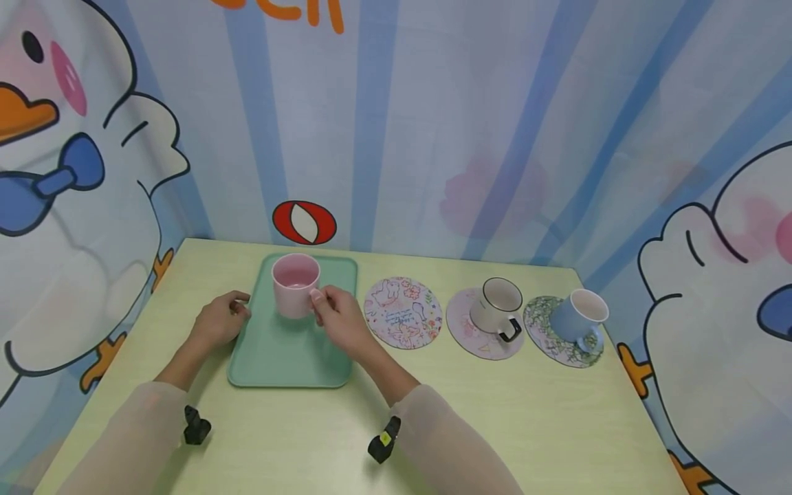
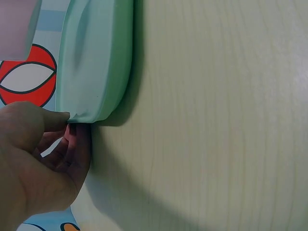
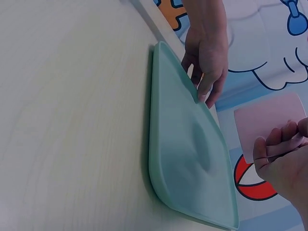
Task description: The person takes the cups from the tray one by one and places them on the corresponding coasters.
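A pink mug point(image 1: 295, 289) hangs just above the green tray point(image 1: 291, 357), its shadow falling on the tray floor. My right hand point(image 1: 340, 320) grips the mug by its handle, with the fingers curled round it in the right wrist view. At the tray's left side, my left hand point(image 1: 218, 320) pinches the rim. The left wrist view shows the thumb point(image 2: 57, 118) on top of the rim and the other fingers against its outer side. Part of the mug lies outside that view.
Right of the tray lies a round patterned coaster point(image 1: 403, 313). Farther right, a white mug point(image 1: 496, 306) with a black handle stands on a pink coaster point(image 1: 464, 337), and a blue mug point(image 1: 575, 320) on a floral coaster point(image 1: 538, 316). A cartoon-printed curtain point(image 1: 421, 137) backs the table.
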A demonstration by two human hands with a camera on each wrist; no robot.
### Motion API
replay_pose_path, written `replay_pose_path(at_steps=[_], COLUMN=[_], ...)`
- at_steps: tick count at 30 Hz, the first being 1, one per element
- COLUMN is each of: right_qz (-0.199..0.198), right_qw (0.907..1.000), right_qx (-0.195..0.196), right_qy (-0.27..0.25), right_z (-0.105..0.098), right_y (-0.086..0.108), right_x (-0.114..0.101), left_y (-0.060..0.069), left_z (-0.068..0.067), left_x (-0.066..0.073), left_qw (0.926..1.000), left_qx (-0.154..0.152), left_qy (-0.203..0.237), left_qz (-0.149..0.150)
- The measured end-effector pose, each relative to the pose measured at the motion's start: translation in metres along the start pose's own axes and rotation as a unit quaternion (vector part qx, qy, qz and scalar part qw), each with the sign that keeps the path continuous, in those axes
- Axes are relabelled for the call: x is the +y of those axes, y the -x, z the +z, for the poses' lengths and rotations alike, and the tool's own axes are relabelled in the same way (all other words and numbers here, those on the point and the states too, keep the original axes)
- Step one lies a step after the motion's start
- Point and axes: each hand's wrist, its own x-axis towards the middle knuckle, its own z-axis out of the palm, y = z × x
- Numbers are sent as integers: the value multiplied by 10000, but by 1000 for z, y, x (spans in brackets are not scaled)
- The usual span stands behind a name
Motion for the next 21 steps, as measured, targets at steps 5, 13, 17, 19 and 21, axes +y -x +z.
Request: replay_pose_path(at_steps=[5, 13, 17, 19, 21], right_qz=[-27, -134, -118, -127, -155], right_qw=[10000, 9997, 9996, 9995, 9994], right_qx=[75, 161, 187, 215, 233], right_qy=[7, -147, -149, -168, -180], right_z=[-4, -11, -15, -17, -19], right_y=[2, 4, 7, 8, 9], right_x=[-3, -2, -2, -2, -1], left_y=[2, 3, 3, 2, 2], left_z=[-1, -2, -2, -1, 0], left_x=[1, 1, 1, 1, 0], left_qw=[10000, 10000, 10000, 10000, 10000], left_qx=[-21, -21, -2, -4, -14], left_qy=[9, 0, 5, 8, 15], left_qz=[4, -13, -24, -17, -10])
